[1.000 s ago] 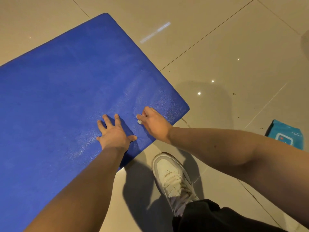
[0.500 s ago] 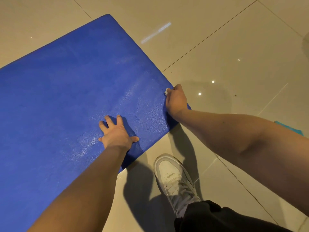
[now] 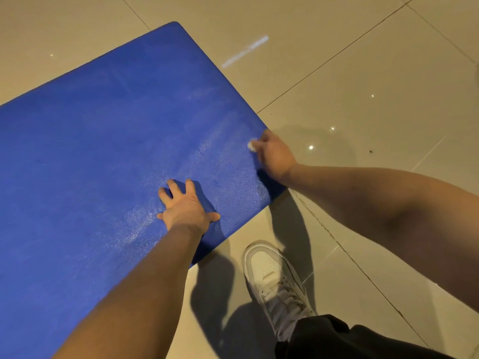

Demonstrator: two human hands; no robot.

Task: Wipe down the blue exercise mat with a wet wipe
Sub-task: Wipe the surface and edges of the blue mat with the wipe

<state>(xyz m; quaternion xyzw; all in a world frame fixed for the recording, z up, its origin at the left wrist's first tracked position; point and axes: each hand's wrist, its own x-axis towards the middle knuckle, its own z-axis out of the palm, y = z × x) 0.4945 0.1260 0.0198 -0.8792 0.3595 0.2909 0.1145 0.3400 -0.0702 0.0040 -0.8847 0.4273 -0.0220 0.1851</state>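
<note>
The blue exercise mat (image 3: 103, 141) lies on the tiled floor and fills the left half of the view. My left hand (image 3: 185, 207) rests flat on it near its near edge, fingers spread. At the mat's right edge my right hand (image 3: 274, 154) grips a small white wet wipe (image 3: 251, 146), of which only a bit shows past the fingers. Wet streaks shine on the mat between the two hands.
Glossy beige floor tiles (image 3: 363, 86) surround the mat. My white sneaker (image 3: 272, 278) and black trouser leg (image 3: 337, 338) stand on the floor just right of the mat's near corner.
My right hand swept the wipe from beside my left hand out to the mat's right edge and stays there. The left hand has not moved. The teal wipes pack has left the view.
</note>
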